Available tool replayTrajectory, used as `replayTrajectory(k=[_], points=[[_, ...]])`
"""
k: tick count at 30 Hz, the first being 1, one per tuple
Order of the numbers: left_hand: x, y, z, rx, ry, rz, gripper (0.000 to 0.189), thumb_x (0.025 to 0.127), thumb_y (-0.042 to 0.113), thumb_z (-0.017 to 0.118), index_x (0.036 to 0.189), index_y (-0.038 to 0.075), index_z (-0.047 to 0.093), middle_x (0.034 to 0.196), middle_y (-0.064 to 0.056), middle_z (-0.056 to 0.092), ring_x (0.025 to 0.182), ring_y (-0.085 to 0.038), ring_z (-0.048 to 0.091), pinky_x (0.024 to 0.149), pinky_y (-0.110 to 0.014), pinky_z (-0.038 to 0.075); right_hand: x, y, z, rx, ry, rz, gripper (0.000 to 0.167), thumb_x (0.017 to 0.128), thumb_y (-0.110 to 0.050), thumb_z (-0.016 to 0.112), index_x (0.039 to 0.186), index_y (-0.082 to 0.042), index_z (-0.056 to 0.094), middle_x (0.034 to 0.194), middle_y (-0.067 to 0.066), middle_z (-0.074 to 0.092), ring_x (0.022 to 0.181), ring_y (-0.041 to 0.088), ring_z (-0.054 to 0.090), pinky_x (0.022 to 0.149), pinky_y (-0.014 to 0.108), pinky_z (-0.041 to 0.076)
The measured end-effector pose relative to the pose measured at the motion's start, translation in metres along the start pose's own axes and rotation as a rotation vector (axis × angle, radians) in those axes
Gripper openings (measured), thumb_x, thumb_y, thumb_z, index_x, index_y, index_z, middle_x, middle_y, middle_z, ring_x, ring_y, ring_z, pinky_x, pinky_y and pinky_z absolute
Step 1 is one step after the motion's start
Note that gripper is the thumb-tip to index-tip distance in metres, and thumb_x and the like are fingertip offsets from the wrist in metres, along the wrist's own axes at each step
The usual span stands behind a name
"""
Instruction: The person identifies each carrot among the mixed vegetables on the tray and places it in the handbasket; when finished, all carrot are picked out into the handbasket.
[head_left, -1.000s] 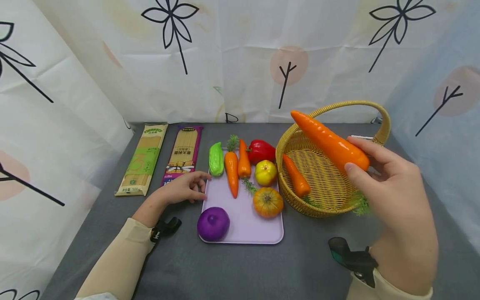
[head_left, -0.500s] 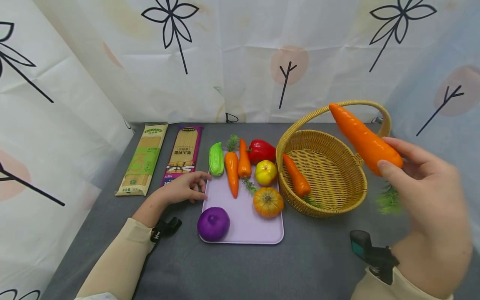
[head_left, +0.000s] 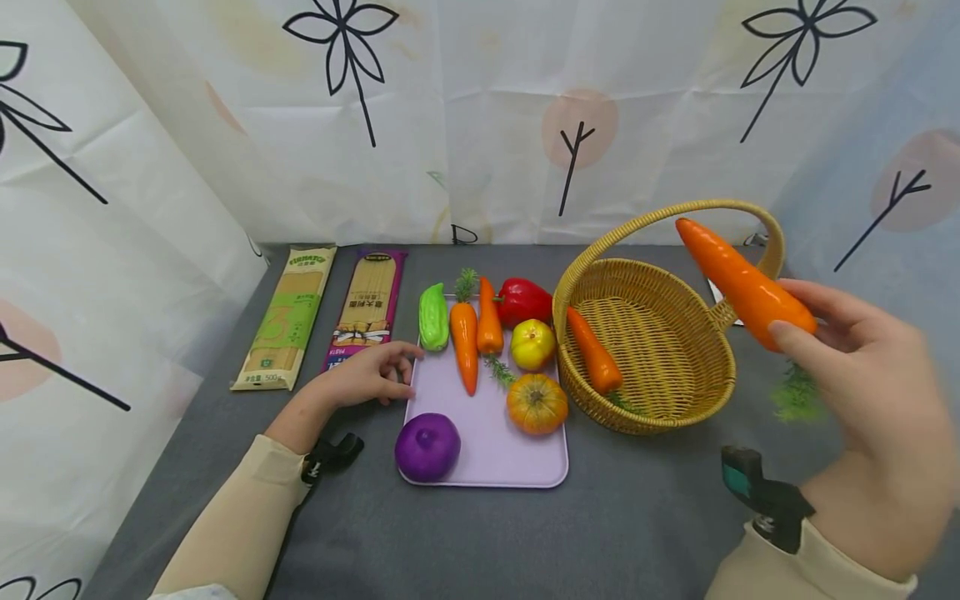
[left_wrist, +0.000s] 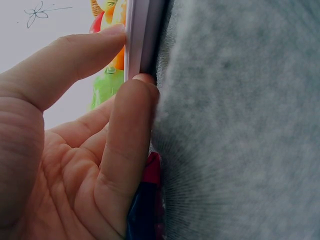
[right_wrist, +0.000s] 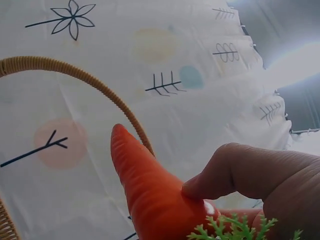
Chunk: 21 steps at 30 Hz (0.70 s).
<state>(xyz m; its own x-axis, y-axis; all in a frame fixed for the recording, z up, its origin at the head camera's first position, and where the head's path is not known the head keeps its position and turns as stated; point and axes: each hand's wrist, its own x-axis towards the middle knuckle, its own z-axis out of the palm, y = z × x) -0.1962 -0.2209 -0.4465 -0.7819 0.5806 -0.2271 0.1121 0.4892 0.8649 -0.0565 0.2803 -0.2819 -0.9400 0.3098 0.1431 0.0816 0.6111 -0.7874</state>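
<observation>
In the head view, my right hand (head_left: 873, 375) holds a big orange carrot (head_left: 742, 283) by its thick end, thumb on the near side. The tip points up and left, overlapping the handle of the wicker basket (head_left: 720, 387), and green fronds hang below. A smaller carrot (head_left: 592, 350) lies inside that basket. My left hand (head_left: 371, 375) rests at the left edge of a lilac tray (head_left: 487, 462), fingers loosely bent. In the left wrist view, the thumb and fingertips are right at the tray's rim (left_wrist: 134, 45).
On the tray lie a purple onion-shaped vegetable (head_left: 427, 447), a small pumpkin (head_left: 537, 404), a yellow vegetable (head_left: 532, 344), a red pepper (head_left: 522, 302), a green one (head_left: 433, 317) and two carrots (head_left: 465, 342). Two noodle packs (head_left: 288, 321) lie left. A patterned curtain (head_left: 495, 125) stands behind.
My right hand has carried the carrot rightward from over the basket to its right side, slowing in the last half second. My left hand has stayed at the tray's edge.
</observation>
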Motion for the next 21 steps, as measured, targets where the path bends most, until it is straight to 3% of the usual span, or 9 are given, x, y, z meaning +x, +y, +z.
replayTrajectory(k=[5, 8, 11, 15, 18, 21], points=[[0.001, 0.000, 0.000, -0.001, 0.000, -0.004, 0.060, 0.091, 0.011, 0.079, 0.142, 0.002, 0.050, 0.098, -0.011, 0.060, 0.071, -0.024, 0.057, 0.065, -0.034, 0.056, 0.011, -0.001, 0.008, -0.061, -0.096, -0.001, 0.058, 0.102, -0.034, 0.062, 0.155, -0.013, 0.047, 0.137, 0.026, 0.054, 0.099, 0.007, 0.054, 0.071, 0.014, 0.041], [0.001, 0.000, 0.000, -0.006, -0.002, 0.001, 0.060, 0.091, 0.011, 0.079, 0.142, 0.001, 0.050, 0.097, -0.011, 0.060, 0.071, -0.023, 0.057, 0.065, -0.034, 0.055, 0.015, -0.004, 0.014, -0.065, -0.137, -0.010, 0.060, 0.102, -0.038, 0.062, 0.155, -0.015, 0.047, 0.135, 0.024, 0.057, 0.099, 0.009, 0.054, 0.071, 0.018, 0.042], [0.001, -0.001, 0.000, -0.006, -0.003, 0.004, 0.059, 0.091, 0.011, 0.079, 0.142, 0.002, 0.050, 0.098, -0.012, 0.060, 0.072, -0.023, 0.057, 0.065, -0.034, 0.055, 0.019, -0.007, 0.021, -0.059, -0.197, -0.017, 0.061, 0.102, -0.040, 0.061, 0.156, -0.014, 0.045, 0.136, 0.023, 0.057, 0.103, 0.013, 0.052, 0.074, 0.019, 0.043], [0.002, -0.001, 0.000, 0.002, -0.001, 0.000, 0.057, 0.091, 0.010, 0.078, 0.141, 0.002, 0.051, 0.098, -0.012, 0.060, 0.072, -0.024, 0.057, 0.065, -0.034, 0.056, 0.025, -0.009, 0.029, -0.049, -0.288, -0.003, 0.064, 0.103, -0.042, 0.061, 0.156, -0.011, 0.042, 0.144, 0.024, 0.052, 0.116, 0.021, 0.052, 0.085, 0.029, 0.045], [0.001, 0.000, 0.001, 0.007, 0.001, -0.006, 0.057, 0.091, 0.010, 0.078, 0.141, 0.002, 0.052, 0.098, -0.012, 0.061, 0.072, -0.024, 0.057, 0.066, -0.034, 0.056, 0.031, -0.008, 0.037, -0.052, -0.339, 0.012, 0.066, 0.102, -0.045, 0.060, 0.156, -0.010, 0.042, 0.146, 0.024, 0.049, 0.121, 0.030, 0.053, 0.082, 0.030, 0.049], [0.001, 0.001, 0.001, 0.010, 0.001, -0.009, 0.057, 0.091, 0.011, 0.078, 0.141, 0.002, 0.051, 0.098, -0.012, 0.061, 0.072, -0.024, 0.057, 0.066, -0.034, 0.056, 0.037, -0.004, 0.045, -0.048, -0.368, 0.000, 0.066, 0.102, -0.044, 0.061, 0.154, -0.009, 0.043, 0.143, 0.023, 0.051, 0.119, 0.032, 0.054, 0.074, 0.022, 0.051]])
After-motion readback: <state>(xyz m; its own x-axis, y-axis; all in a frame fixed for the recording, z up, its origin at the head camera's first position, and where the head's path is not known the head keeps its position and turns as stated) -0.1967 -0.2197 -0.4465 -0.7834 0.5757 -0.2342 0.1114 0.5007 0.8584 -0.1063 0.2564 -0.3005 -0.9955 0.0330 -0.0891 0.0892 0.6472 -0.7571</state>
